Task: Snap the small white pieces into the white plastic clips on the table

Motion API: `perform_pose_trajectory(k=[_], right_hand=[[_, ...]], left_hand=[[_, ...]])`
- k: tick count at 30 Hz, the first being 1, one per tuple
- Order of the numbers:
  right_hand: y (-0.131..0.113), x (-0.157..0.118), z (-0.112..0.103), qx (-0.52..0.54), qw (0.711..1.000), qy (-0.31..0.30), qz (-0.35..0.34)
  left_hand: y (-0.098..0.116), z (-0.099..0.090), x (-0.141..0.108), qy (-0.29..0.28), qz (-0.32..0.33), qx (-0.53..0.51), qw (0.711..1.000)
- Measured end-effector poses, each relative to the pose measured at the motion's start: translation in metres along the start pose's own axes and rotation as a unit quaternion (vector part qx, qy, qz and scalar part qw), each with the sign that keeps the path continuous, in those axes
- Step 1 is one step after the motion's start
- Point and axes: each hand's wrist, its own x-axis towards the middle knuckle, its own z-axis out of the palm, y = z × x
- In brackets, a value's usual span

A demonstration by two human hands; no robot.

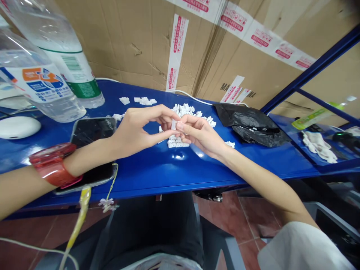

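Note:
Between the fingertips of both hands is a small white plastic piece (173, 124), held above the blue table. My left hand (146, 125), with a red watch on its wrist, pinches it from the left. From the right, my right hand (197, 131) grips the same piece with thumb and fingers. Fingers cover most of the piece. Just below the hands lie rows of similar white pieces (178, 144), and a loose pile of white pieces (184, 109) sits behind them. More white pieces (145, 101) lie at the back left.
A smartphone (94, 131) with a yellow-ended cable lies under my left forearm. Two plastic bottles (81, 78) and a white mouse (19, 127) stand at the left. To the right are a black plastic bag (250, 123), a blue metal frame (312, 67) and white gloves (319, 146). Cardboard boxes (135, 41) stand behind.

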Motion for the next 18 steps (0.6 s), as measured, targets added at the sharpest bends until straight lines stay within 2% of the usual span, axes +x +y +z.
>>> perform_pose_trajectory(k=[6,8,11,14,18], right_hand=[[0.001,0.000,-0.002,0.028,0.999,-0.031,-0.001],[-0.001,0.001,-0.005,-0.013,0.998,-0.051,-0.019],[-0.018,0.002,-0.024,-0.162,0.982,-0.073,-0.062],[-0.046,-0.003,-0.064,-0.363,0.929,-0.037,-0.061],[-0.076,-0.017,-0.117,-0.538,0.833,-0.077,0.103]], left_hand=[[0.001,0.001,0.000,-0.008,-0.012,-0.049,0.999],[0.002,0.001,0.001,-0.009,-0.005,-0.063,0.998],[0.004,0.001,0.001,0.000,0.005,-0.098,0.995],[0.003,0.000,0.002,-0.003,-0.005,-0.131,0.991],[0.000,-0.001,0.005,-0.007,-0.039,-0.159,0.986]])
